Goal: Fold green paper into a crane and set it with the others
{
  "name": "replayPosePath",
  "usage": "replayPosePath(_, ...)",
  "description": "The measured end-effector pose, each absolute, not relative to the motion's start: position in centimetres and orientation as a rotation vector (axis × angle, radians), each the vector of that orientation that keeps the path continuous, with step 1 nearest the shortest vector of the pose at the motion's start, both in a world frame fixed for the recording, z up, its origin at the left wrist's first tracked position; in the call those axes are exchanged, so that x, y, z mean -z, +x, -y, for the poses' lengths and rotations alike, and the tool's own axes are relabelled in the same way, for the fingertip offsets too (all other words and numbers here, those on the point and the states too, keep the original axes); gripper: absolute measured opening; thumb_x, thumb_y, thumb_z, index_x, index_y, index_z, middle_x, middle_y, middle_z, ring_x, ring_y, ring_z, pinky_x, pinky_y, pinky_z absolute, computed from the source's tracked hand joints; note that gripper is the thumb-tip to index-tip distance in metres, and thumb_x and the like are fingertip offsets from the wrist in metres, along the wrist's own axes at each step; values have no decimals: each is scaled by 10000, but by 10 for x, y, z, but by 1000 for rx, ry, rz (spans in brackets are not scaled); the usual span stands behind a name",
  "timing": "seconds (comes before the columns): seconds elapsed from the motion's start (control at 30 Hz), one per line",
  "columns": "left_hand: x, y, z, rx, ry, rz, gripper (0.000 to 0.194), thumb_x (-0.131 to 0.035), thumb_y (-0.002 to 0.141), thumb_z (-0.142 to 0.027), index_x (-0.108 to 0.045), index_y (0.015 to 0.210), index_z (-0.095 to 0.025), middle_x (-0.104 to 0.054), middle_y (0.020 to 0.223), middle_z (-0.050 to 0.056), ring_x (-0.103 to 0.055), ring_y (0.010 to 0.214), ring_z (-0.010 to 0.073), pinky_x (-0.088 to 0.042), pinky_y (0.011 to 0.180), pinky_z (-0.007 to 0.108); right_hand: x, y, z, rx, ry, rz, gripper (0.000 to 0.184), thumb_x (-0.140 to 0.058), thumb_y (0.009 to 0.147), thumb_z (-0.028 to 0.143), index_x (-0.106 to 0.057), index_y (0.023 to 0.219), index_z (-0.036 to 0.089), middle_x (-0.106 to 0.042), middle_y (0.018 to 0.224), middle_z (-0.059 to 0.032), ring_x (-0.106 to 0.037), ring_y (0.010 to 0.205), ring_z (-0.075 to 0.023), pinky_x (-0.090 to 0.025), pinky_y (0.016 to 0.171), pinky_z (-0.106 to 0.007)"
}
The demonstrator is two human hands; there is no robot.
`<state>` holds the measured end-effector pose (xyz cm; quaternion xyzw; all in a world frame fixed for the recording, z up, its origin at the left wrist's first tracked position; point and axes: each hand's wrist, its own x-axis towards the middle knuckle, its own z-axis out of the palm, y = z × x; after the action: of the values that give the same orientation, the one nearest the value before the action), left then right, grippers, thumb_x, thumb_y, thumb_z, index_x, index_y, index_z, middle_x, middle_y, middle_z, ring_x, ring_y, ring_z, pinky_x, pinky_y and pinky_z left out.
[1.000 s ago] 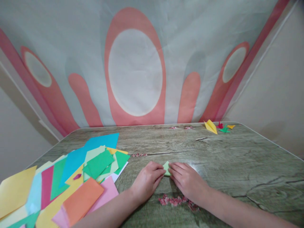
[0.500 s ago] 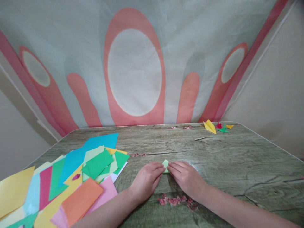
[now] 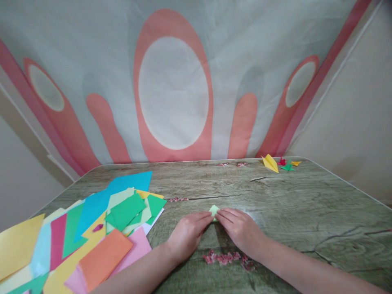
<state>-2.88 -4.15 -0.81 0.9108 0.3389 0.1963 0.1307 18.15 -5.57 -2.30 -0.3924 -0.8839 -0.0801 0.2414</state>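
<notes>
Both hands (image 3: 214,232) pinch green paper (image 3: 214,210) (folded).

**Paper, wood grain, cloth**

The table (image 3: 275,204) looks like wood-grain laminate, cracked in print, with a slight sheen. The sheets (image 3: 92,228) are matt coloured paper, smooth and flat. The small fold (image 3: 214,210) is pale green paper. The backdrop (image 3: 174,81) looks like creased cloth.

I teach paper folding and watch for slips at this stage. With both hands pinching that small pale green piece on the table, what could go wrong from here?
1. The pale green piece is small and mostly covered by the left hand and right hand, so a crease could go crooked unseen.
2. The left forearm lies close to the loose coloured sheets; a sweep might scatter them.
3. The pink scraps beneath the wrists could get brushed off the table.
</notes>
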Motion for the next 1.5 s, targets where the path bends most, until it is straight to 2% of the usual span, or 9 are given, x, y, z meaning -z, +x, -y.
replayPosePath(0.2, 8, -28, 42, -574, 2614, -954, 391, -421, 838, -68, -547, 1177, -216, -549, 1239, 55, -510, 1132, 160, -426, 974, 311, 19, 179, 57, 246, -1074, 2370, 209, -471, 879, 169, -628, 1016, 148, -651, 1019, -85, -568, 964, -208, -492, 810, -343)
replayPosePath(0.4, 5, -28, 43, -626, 2623, -964, 348, -439, 833, -71, -573, 1128, -197, -580, 1154, 57, -516, 1081, 171, -439, 946, 312, 13, 178, 58, 225, -1142, 2381, 159, -524, 845, 151, -637, 957, 165, -651, 941, -73, -570, 875, -195, -485, 764, -331)
replayPosePath(0.63, 1, -27, 44, -720, 2588, -961, 278, -436, 862, -117, -603, 1067, -202, -592, 1060, 60, -514, 1017, 176, -453, 896, 319, 16, 179, 59, 223, -1156, 2392, 155, -547, 834, 147, -627, 966, 166, -640, 955, -68, -553, 880, -197, -471, 764, -329)
replayPosePath(1.0, -2, -29, 42, -824, 2322, -1127, 249, -529, 796, -97, -621, 998, -208, -543, 1085, 65, -525, 1010, 175, -457, 889, 314, 17, 182, 55, 184, -1115, 2382, 206, -493, 862, 143, -608, 1031, 157, -625, 1006, -86, -543, 935, -206, -485, 812, -352)
replayPosePath(1.4, 2, -29, 41, -813, 2398, -1067, 245, -469, 853, -128, -640, 1001, -222, -564, 1094, 57, -517, 1032, 167, -444, 913, 321, 20, 183, 50, 110, -1106, 2309, 192, -512, 858, 178, -630, 1009, 178, -628, 1010, -82, -565, 932, -204, -495, 822, -369)
replayPosePath(1.5, 1, -29, 41, -812, 2386, -1072, 240, -476, 849, -126, -638, 1000, -219, -567, 1083, 54, -524, 1021, 161, -450, 908, 314, 19, 182, 49, -18, -1099, 2256, 193, -488, 871, 187, -639, 991, 188, -634, 980, -71, -573, 914, -192, -490, 825, -356)
